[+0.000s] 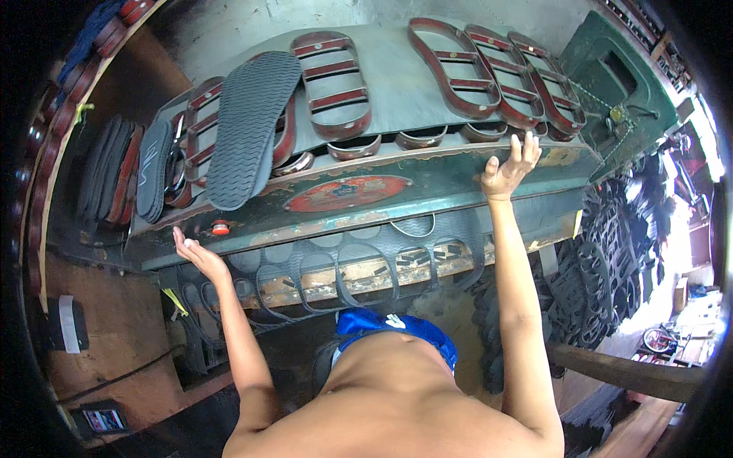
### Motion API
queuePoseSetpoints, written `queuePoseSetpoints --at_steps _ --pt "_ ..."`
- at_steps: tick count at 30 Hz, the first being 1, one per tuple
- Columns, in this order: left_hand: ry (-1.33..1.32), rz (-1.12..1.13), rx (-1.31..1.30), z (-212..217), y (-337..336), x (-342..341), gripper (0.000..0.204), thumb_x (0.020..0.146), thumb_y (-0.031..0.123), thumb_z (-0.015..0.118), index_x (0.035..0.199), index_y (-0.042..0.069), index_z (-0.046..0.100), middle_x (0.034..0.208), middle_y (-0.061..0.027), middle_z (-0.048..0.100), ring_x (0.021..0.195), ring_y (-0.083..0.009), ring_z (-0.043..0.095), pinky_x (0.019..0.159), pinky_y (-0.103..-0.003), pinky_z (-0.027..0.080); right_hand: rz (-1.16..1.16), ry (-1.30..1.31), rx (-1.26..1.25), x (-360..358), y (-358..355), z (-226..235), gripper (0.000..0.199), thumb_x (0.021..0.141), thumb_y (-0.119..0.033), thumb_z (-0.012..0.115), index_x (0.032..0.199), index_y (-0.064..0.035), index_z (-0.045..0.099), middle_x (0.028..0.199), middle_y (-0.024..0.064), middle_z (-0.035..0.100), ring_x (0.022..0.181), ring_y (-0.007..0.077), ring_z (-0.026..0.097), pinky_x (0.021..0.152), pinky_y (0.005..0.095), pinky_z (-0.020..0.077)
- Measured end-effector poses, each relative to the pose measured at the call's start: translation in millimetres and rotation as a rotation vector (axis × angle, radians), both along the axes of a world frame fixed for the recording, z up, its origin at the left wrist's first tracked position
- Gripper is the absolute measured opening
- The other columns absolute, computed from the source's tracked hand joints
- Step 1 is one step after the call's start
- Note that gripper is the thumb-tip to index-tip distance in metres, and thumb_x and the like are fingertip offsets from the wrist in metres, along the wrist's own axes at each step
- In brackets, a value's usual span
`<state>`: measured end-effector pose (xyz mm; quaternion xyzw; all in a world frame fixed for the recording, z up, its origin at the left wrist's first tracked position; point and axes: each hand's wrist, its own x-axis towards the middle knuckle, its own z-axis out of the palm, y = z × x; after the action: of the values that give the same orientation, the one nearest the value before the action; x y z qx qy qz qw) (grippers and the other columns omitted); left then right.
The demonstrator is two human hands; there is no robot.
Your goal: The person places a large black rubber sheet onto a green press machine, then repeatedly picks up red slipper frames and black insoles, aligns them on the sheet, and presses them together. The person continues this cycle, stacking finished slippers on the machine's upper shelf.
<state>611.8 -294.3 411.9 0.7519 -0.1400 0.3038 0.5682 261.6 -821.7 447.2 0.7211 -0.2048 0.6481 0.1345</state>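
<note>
My left hand (201, 258) is raised at the front left of a green machine, fingers stretched out and nothing in them. Just beyond it is a red push button (221, 227) on the machine's front edge; I cannot tell whether they touch. My right hand (510, 169) reaches up at the front right edge, fingers apart and empty. Its fingertips are close to dark red sole-shaped cutting dies (456, 56) standing on a grey sheet (389, 84). Farther left stand another die (340, 98) and a large black ridged sole (256, 122), lying over other dies.
Below the machine's front edge hangs a black rubber sheet (458, 229) with sole-shaped holes. Stacked soles (153, 168) stand at the far left. Black rubber scraps (592, 282) pile up on the right, above a wooden beam (626, 372). A phone (104, 420) lies at lower left.
</note>
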Motion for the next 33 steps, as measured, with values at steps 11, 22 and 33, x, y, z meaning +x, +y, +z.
queuePoseSetpoints --at_steps 11,22,33 --pt "0.393 -0.604 0.465 -82.1 51.6 -146.0 0.026 0.106 0.02 0.047 0.102 0.002 0.065 0.097 -0.0161 0.068 0.085 -0.0282 0.067 0.079 -0.04 0.052 0.342 0.615 1.293 -92.3 226.9 -87.5 0.066 0.086 -0.023 0.08 0.139 0.0054 0.052 0.136 0.0278 0.056 0.129 0.041 0.054 0.111 0.0474 0.0415" --pt "0.138 -0.398 0.875 -116.4 9.4 -172.2 0.029 0.101 0.028 0.053 0.109 0.005 0.069 0.111 -0.0145 0.069 0.11 -0.0323 0.062 0.099 -0.049 0.042 0.091 0.983 1.179 -79.5 186.4 -133.8 0.116 0.051 -0.03 0.101 0.146 0.0049 0.043 0.137 0.0324 0.057 0.131 0.0469 0.052 0.112 0.0515 0.0393" --pt "0.075 -0.377 0.77 -135.9 3.2 -170.7 0.037 0.104 0.03 0.05 0.112 0.002 0.071 0.121 -0.0123 0.072 0.111 -0.028 0.066 0.102 -0.044 0.041 0.032 1.008 1.029 -77.3 178.9 -159.1 0.126 0.04 -0.029 0.104 0.143 0.0114 0.045 0.13 0.0324 0.06 0.127 0.0466 0.055 0.111 0.0496 0.0419"
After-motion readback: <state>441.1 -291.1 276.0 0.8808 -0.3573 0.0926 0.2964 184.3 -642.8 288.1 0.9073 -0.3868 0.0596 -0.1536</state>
